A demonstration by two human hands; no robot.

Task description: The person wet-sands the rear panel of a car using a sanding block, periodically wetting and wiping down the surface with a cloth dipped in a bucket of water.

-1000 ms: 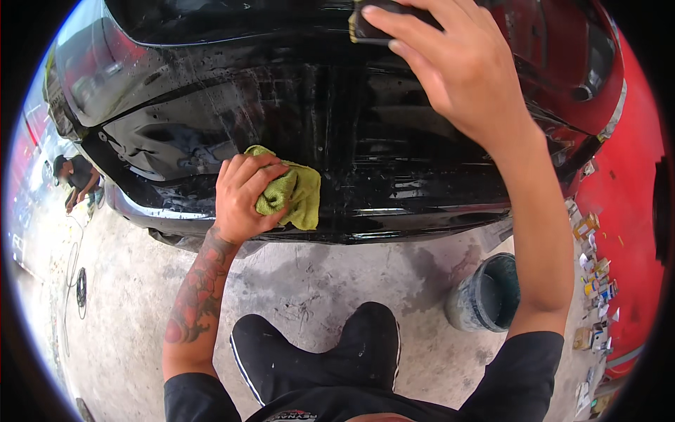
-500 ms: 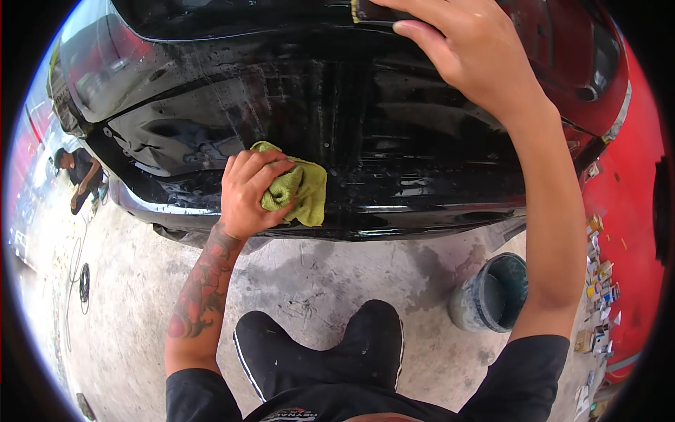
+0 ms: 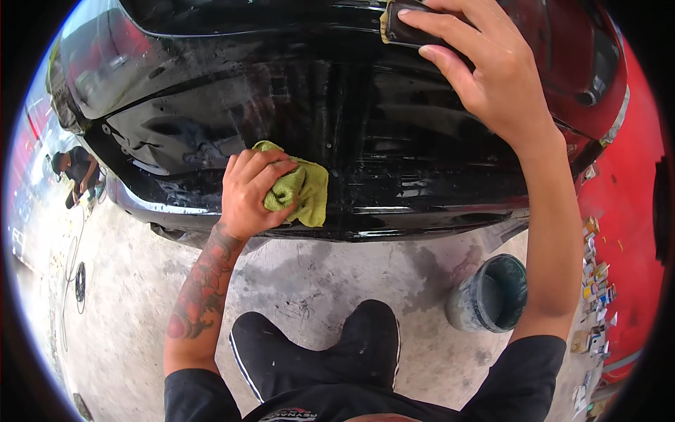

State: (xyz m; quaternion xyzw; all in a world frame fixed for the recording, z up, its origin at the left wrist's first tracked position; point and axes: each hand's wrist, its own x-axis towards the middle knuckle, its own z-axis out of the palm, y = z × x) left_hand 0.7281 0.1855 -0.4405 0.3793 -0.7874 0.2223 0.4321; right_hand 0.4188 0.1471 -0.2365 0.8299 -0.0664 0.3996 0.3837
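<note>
A black, glossy car body panel [image 3: 281, 105], wet and streaked, spreads across the upper half of the view. Near its lower edge my left hand [image 3: 252, 188] is closed around a bunched yellow-green cloth [image 3: 311, 193], which rests on the panel. Farther up and to the right, my right hand [image 3: 485, 63] grips a dark sanding block [image 3: 411, 28] with a yellowish edge. The block lies against the panel, my fingers over its top and my thumb at its near side; the upper fingers run out of view.
A grey-green bucket [image 3: 485, 292] holding liquid stands on the concrete floor [image 3: 309, 281] near my right forearm. Cans and small boxes [image 3: 596, 295] line the red wall [image 3: 626, 211]. At far left a person [image 3: 77, 172] crouches beside the car, with a coiled cable [image 3: 80, 285] nearby.
My right hand has slid the sanding block rightward and slightly nearer, bringing more of it into view. My left hand and the cloth stay nearly in place.
</note>
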